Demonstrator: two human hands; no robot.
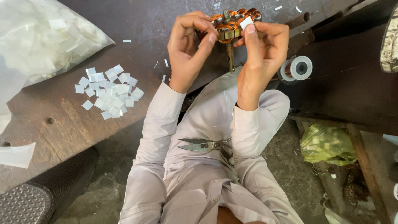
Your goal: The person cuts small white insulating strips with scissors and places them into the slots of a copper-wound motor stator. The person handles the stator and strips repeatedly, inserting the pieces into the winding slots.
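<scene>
LEFT: left hand [188,49] has its grip closed on the copper-wound armature [233,23], at 12 o'clock over the tabletop [62,120] | RIGHT: right hand [261,54] pinches a white paper slip [246,23] against the armature's windings | NEAR: paper slips pile [108,92] at 9 o'clock; scissors [205,144] on lap at 6; wire spool [297,68] at 3
</scene>
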